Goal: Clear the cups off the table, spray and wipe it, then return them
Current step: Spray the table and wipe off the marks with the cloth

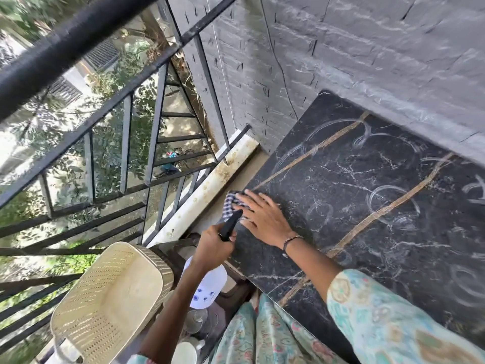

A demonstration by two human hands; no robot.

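Note:
The black marble-pattern table [367, 206] stands against a grey wall and bears white ring marks. My right hand [262, 214] lies flat on a blue-and-white checked cloth [233, 203] at the table's near-left corner. My left hand [214, 245] grips the black trigger head of a white spray bottle [207, 287], held just off the table's left edge with its nozzle near the cloth. Below the bottle, glass cups [196, 320] and a white cup [187, 353] rest on a dark stool beside the table.
A cream perforated plastic chair [112, 292] stands at the lower left. A black metal balcony railing [105, 143] runs along the left, with a pale ledge [207, 190] at its foot. The grey brick wall [341, 61] closes the table's far side.

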